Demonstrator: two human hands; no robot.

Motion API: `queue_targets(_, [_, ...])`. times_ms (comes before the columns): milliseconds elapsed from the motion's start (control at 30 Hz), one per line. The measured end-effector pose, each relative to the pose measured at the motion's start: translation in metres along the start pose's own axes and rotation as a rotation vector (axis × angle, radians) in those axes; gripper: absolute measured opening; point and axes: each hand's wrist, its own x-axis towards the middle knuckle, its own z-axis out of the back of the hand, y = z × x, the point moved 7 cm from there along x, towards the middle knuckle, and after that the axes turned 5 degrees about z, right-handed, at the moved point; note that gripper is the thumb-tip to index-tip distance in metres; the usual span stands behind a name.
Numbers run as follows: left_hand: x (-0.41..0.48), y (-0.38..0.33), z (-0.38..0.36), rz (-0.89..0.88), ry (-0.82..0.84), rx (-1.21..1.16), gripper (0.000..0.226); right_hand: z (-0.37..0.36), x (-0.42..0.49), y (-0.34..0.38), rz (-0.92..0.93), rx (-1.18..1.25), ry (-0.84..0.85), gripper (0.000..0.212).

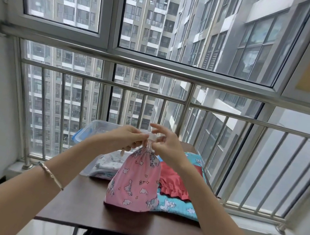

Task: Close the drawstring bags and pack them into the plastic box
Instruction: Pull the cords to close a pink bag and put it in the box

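A pink drawstring bag [135, 181] with a unicorn print stands upright on the brown table [79, 205], its neck gathered tight. My left hand [124, 138] pinches the white cord at the left of the neck. My right hand [165, 146] holds the cord on the right, with index finger and thumb raised. To the right of the pink bag lie a red bag [174, 183] and, under it, a blue unicorn-print bag [174, 205]. A white printed bag [106, 165] lies behind on the left. The clear plastic box [95, 128] sits at the table's far edge, partly hidden by my hands.
A blue lid [77, 135] shows beside the plastic box on the left. A steel railing [153, 94] and window stand right behind the table. The table's near part is bare wood. My knees show under its front edge.
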Motion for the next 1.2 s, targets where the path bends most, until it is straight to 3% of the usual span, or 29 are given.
queue_targets(100, [-0.001,-0.004,-0.004,0.003,0.021,0.032,0.035,-0.002,0.001,0.006,0.12,-0.222,0.004,0.032])
queue_targets(233, [-0.003,-0.009,0.003,-0.056,-0.083,0.084,0.032,-0.001,0.0,-0.003,-0.056,0.055,0.04,0.029])
queue_targets(367, [-0.005,-0.018,0.008,-0.161,-0.199,0.106,0.025,-0.007,0.0,-0.01,-0.146,0.332,0.198,0.015])
queue_targets(533, [-0.004,-0.023,0.011,-0.229,-0.275,0.148,0.03,-0.005,0.004,-0.011,-0.118,0.355,0.226,0.013])
queue_targets(800, [0.001,-0.014,0.018,-0.184,-0.286,0.154,0.025,-0.006,0.011,-0.005,-0.113,0.216,0.249,0.008])
queue_targets(867, [0.002,-0.01,0.02,-0.169,-0.278,0.138,0.026,-0.008,0.011,-0.007,-0.137,0.217,0.282,0.019])
queue_targets(933, [0.003,-0.007,0.021,-0.148,-0.272,0.104,0.023,-0.012,0.01,-0.008,-0.2,0.314,0.341,0.049])
queue_targets(967, [0.002,-0.006,0.022,-0.136,-0.263,0.088,0.022,-0.013,0.009,-0.007,-0.206,0.364,0.341,0.054])
queue_targets(1100, [0.002,-0.002,0.016,-0.091,-0.171,0.07,0.026,-0.002,0.019,-0.004,-0.103,0.42,0.139,0.025])
queue_targets(1200, [0.0,-0.001,0.013,-0.081,-0.149,0.088,0.025,0.005,0.021,-0.007,-0.16,0.72,0.045,0.032])
